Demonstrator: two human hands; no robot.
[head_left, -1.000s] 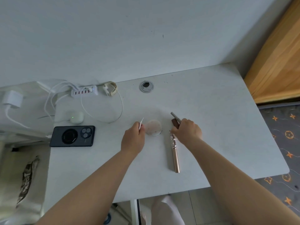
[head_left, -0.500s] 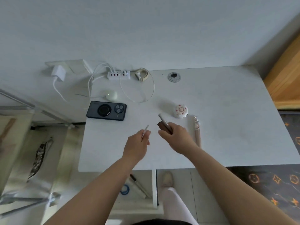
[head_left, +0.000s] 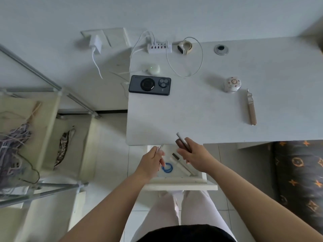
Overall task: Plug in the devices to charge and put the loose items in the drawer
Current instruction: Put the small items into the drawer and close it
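Observation:
My left hand (head_left: 151,162) pinches a thin white stick (head_left: 160,147) over the open white drawer (head_left: 180,180) below the desk's front edge. My right hand (head_left: 194,155) grips a grey-tipped pen and a brown tube (head_left: 181,141) above the same drawer. Inside the drawer lie a blue ring (head_left: 167,167) and pale sticks (head_left: 181,165). On the white desk (head_left: 201,116) sit a dark phone (head_left: 150,85), a white earbud case (head_left: 151,69) with a green light, a smart band (head_left: 185,47), a USB charging hub (head_left: 159,47), a round patterned box (head_left: 232,84) and a rose-gold pen (head_left: 251,107).
A white cable loop (head_left: 184,58) lies on the desk beside the hub. A wall charger (head_left: 95,43) hangs at a socket to the left. A metal-framed rack with fabric (head_left: 26,130) stands left of the desk. Patterned dark cushion (head_left: 300,172) at the right.
Both hands have drawn back from the desktop toward me and now hover over the open drawer, still holding their items. The view has shifted back, bringing the drawer into sight.

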